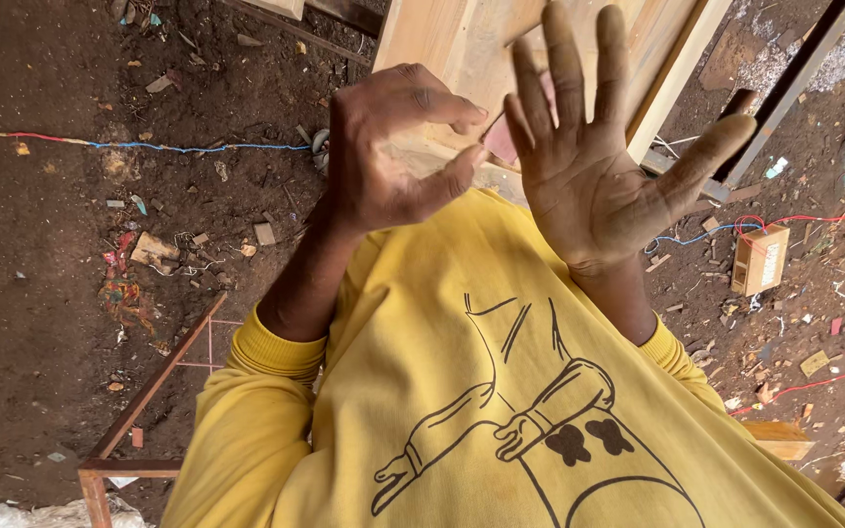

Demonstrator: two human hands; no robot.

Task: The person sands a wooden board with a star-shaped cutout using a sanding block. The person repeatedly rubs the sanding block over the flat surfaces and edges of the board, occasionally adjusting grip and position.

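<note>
Above the yellow sweatshirt, both hands raised, holding nothing. Left hand: fingers curled toward the thumb, loose claw, not clenched. Right hand: palm to camera, fingers spread wide and released. Just beyond the fingertips, pale wooden frame, untouched as far as can be told. Left of the left hand, red-and-blue cord across the dirt floor. Right of the right thumb, small wooden box among scraps.
</note>
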